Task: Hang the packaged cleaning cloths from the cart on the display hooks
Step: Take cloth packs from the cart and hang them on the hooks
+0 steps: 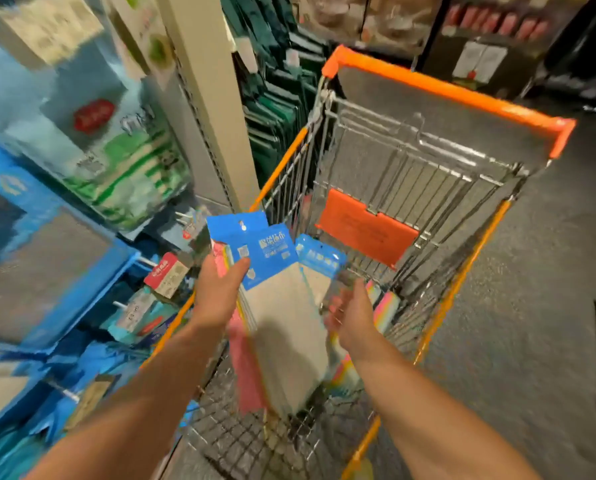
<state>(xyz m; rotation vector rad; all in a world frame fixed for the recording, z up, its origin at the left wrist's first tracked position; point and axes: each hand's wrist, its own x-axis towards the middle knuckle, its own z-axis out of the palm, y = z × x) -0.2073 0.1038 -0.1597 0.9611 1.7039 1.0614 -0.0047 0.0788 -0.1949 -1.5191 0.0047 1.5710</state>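
The left hand (220, 289) pinches the blue-headed grey cloth pack (272, 296) over the orange-rimmed wire cart (428, 157), long axis pointing away, hang hole farthest; the right hand (350, 311) is blurred, apparently loose, just beside it.

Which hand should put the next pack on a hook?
Left, probably. The left hand already grips the blue-header cloth packs, hang hole up, and it's on the display hooks side. The right hand is over the cart; blur hides its fingers.
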